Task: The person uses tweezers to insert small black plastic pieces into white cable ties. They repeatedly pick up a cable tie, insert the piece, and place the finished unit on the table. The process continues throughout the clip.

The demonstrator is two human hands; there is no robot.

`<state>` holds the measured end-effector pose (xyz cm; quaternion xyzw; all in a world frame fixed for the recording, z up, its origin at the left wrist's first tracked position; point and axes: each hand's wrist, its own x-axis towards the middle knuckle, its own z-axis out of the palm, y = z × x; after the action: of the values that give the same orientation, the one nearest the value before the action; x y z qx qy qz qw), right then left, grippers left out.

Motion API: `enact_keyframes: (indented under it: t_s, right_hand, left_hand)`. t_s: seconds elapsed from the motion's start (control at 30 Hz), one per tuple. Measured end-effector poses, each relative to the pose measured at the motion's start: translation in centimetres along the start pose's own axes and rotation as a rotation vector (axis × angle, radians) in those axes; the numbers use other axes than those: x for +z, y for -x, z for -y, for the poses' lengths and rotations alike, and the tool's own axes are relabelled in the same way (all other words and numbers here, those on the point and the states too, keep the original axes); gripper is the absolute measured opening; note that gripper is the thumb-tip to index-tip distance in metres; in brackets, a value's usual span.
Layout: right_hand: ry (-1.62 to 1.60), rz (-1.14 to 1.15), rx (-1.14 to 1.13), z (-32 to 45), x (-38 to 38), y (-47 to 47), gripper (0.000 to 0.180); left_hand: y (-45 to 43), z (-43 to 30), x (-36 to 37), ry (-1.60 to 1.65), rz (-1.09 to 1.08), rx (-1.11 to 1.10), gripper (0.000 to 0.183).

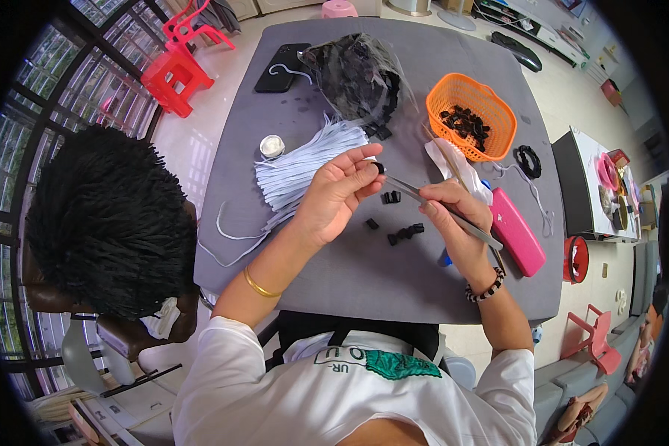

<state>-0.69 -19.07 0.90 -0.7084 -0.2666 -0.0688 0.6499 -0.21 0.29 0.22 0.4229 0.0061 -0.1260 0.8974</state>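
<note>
My left hand (343, 195) pinches a small black piece (377, 167) between thumb and fingers above the table. My right hand (458, 214) grips metal tweezers (468, 224), whose tips point at that piece; whether they touch it I cannot tell. Several small black pieces (406, 233) lie on the cloth below my hands. Behind my left hand is a bundle of white flat cords (295, 173), with a small round tub of white stuff (271, 146) beside it. A pink case (517, 231) lies just right of my right hand.
An orange plastic basket (443, 92) holds black pieces at the back right, near a black ring-shaped band (528, 162). A clear plastic bag (357, 78) of black items and a black phone (279, 75) lie at the back. A large black fluffy pile (108, 223) stands left of the grey-covered table (334, 284).
</note>
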Motion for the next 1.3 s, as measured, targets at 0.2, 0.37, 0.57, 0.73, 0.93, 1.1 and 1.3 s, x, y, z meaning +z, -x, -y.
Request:
enact_keyframes:
  t_s: [0.2,0.37,0.57,0.73,0.93,1.1,1.3]
  right_hand:
    - [-0.015,0.003,0.072,0.0,-0.2,0.0,0.013]
    - [-0.152,-0.029,0.074,-0.3,-0.1,0.2,0.013]
    - [0.235,-0.044,-0.122,0.3,-0.4,-0.1,0.018]
    - [0.291,0.023,-0.251,0.7,-0.3,-0.5,0.022]
    - [0.381,-0.039,-0.269,0.1,-0.3,-0.5,0.029]
    - [0.528,0.076,-0.286,0.4,0.4,-0.7,0.035]
    - [0.536,0.107,-0.315,0.3,0.3,-0.6,0.035]
  left_hand:
    - [0.1,0.7,0.4,-0.011,-0.054,0.000,0.021]
    - [0.1,1.3,0.0,-0.029,-0.028,-0.011,0.020]
    - [0.4,0.6,0.8,-0.016,-0.083,-0.061,0.018]
    - [0.0,1.2,0.0,0.005,-0.061,0.027,0.015]
    - [0.5,1.1,0.8,-0.158,-0.078,0.053,0.014]
    - [0.7,1.3,1.3,-0.240,0.004,0.126,0.017]
    - [0.7,1.5,1.3,-0.280,-0.015,0.140,0.016]
